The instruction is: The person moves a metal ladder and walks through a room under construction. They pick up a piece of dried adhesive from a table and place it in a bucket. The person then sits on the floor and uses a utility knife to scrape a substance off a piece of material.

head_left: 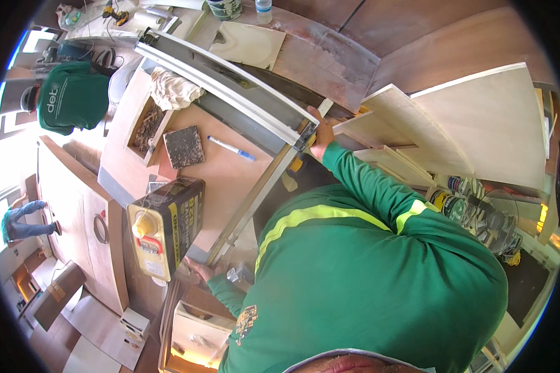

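woodworking shop: table saw (pixel 242 93), plywood panels (pixel 473 124)

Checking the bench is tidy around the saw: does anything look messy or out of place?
Yes. An open wooden box on the bench holds loose scraps and debris, and a crumpled cloth lies bunched against the saw's metal rail. A blue pen lies loose nearby.
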The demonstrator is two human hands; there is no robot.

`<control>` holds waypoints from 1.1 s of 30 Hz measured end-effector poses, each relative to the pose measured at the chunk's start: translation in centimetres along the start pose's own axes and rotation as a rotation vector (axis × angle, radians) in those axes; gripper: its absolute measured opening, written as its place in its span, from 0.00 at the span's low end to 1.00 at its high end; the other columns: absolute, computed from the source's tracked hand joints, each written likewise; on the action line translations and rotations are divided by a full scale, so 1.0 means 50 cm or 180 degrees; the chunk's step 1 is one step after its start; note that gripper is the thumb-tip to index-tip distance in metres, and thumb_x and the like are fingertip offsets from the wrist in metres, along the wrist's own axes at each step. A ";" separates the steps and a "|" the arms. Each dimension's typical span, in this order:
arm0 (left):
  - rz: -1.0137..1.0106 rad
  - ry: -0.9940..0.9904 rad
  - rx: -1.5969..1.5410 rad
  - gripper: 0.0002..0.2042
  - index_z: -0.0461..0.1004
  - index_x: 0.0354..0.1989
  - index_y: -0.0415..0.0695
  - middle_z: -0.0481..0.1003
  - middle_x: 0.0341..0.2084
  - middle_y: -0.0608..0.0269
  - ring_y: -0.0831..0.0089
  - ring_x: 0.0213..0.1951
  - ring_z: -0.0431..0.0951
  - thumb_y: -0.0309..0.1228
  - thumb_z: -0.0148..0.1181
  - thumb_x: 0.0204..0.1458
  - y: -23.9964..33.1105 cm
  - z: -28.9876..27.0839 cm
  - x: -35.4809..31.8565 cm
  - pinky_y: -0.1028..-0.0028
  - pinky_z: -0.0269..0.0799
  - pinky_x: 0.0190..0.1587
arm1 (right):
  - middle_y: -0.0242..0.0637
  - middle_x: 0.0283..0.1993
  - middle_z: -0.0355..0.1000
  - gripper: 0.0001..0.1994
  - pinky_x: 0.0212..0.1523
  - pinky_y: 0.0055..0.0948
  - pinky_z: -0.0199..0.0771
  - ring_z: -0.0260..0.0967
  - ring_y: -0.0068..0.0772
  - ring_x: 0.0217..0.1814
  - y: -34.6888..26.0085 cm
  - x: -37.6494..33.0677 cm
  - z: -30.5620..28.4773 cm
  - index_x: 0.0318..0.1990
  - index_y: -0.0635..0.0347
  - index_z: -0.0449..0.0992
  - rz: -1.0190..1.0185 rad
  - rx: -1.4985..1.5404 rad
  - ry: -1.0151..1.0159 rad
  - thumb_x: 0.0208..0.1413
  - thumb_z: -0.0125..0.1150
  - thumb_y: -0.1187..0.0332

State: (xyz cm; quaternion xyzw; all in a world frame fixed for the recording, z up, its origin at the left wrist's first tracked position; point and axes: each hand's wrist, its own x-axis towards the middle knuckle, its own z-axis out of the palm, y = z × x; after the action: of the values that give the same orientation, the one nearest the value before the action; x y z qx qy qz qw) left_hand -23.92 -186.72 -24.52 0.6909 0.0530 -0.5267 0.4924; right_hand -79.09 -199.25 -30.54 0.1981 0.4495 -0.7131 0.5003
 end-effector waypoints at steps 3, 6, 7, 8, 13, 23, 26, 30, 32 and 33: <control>0.0058 -0.0164 0.0175 0.42 0.63 0.74 0.54 0.66 0.71 0.60 0.54 0.70 0.66 0.71 0.52 0.59 0.011 -0.031 0.021 0.47 0.64 0.71 | 0.37 0.39 0.77 0.15 0.37 0.43 0.85 0.80 0.38 0.36 0.005 -0.003 0.015 0.47 0.60 0.76 -0.0112 -0.0060 0.0049 0.60 0.72 0.62; 0.0060 -0.0270 0.0087 0.40 0.60 0.76 0.56 0.65 0.71 0.60 0.55 0.70 0.66 0.69 0.49 0.62 0.004 -0.033 0.005 0.49 0.64 0.71 | 0.39 0.39 0.77 0.15 0.34 0.44 0.84 0.79 0.40 0.34 -0.004 -0.017 0.019 0.46 0.60 0.76 0.0036 -0.0129 -0.0008 0.59 0.73 0.62; 0.0049 -0.0306 0.0035 0.40 0.60 0.76 0.57 0.65 0.71 0.60 0.55 0.70 0.66 0.69 0.49 0.62 0.000 -0.031 -0.003 0.49 0.64 0.71 | 0.40 0.38 0.77 0.15 0.33 0.43 0.84 0.79 0.40 0.34 -0.012 -0.021 0.023 0.46 0.60 0.76 0.0037 -0.0147 -0.0032 0.59 0.73 0.62; 0.0098 -0.0228 0.0023 0.42 0.68 0.71 0.51 0.74 0.64 0.60 0.55 0.60 0.77 0.70 0.55 0.59 -0.003 -0.031 -0.009 0.52 0.80 0.59 | 0.40 0.37 0.77 0.15 0.33 0.43 0.85 0.80 0.40 0.33 -0.020 -0.027 0.025 0.45 0.60 0.76 0.0041 -0.0173 -0.0056 0.60 0.73 0.62; 0.0671 -0.0332 0.1093 0.44 0.53 0.80 0.48 0.60 0.75 0.59 0.59 0.72 0.63 0.69 0.44 0.65 0.020 -0.054 0.043 0.58 0.62 0.73 | 0.36 0.36 0.78 0.11 0.33 0.39 0.84 0.80 0.37 0.35 -0.013 -0.001 0.013 0.45 0.56 0.81 0.0108 -0.0055 -0.0114 0.62 0.72 0.62; 0.1660 0.0361 0.1510 0.39 0.68 0.71 0.38 0.72 0.68 0.52 0.63 0.69 0.70 0.63 0.42 0.70 -0.006 -0.034 0.103 0.67 0.62 0.71 | 0.37 0.53 0.80 0.15 0.52 0.42 0.83 0.80 0.39 0.52 -0.001 0.192 -0.143 0.56 0.59 0.80 -0.0787 -0.1914 -0.1095 0.69 0.53 0.65; 0.2084 0.0723 0.1911 0.37 0.73 0.68 0.42 0.76 0.62 0.44 0.55 0.65 0.75 0.63 0.40 0.70 0.000 -0.039 0.113 0.63 0.67 0.68 | 0.36 0.51 0.80 0.16 0.54 0.41 0.82 0.80 0.39 0.51 -0.014 0.234 -0.154 0.54 0.59 0.79 -0.0869 -0.2102 -0.1155 0.71 0.51 0.61; 0.1732 0.1299 0.2570 0.39 0.77 0.64 0.48 0.77 0.60 0.44 0.43 0.64 0.74 0.68 0.38 0.66 0.018 -0.019 0.061 0.55 0.67 0.67 | 0.34 0.51 0.80 0.19 0.53 0.45 0.82 0.79 0.40 0.51 -0.025 0.178 -0.118 0.54 0.55 0.79 -0.0217 -0.1442 -0.0828 0.69 0.55 0.53; 0.1497 0.1404 0.2725 0.41 0.79 0.62 0.48 0.78 0.58 0.43 0.42 0.63 0.75 0.72 0.38 0.63 0.024 -0.046 0.047 0.53 0.67 0.67 | 0.34 0.53 0.80 0.23 0.53 0.49 0.81 0.78 0.41 0.53 -0.030 0.130 -0.088 0.57 0.53 0.79 -0.0378 -0.1750 -0.0479 0.67 0.57 0.46; 0.1485 0.1394 0.2746 0.42 0.80 0.61 0.48 0.78 0.58 0.42 0.41 0.62 0.75 0.73 0.37 0.63 0.022 -0.058 0.039 0.53 0.67 0.66 | 0.34 0.56 0.79 0.25 0.55 0.51 0.80 0.76 0.42 0.56 -0.030 0.093 -0.073 0.58 0.51 0.78 -0.0191 -0.1592 -0.0560 0.65 0.57 0.43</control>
State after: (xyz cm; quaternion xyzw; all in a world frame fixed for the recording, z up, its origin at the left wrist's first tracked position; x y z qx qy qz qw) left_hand -20.47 -185.99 -25.47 0.9176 -0.2217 -0.2208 0.2452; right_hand -83.01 -198.55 -35.15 -0.0079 0.5721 -0.6089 0.5494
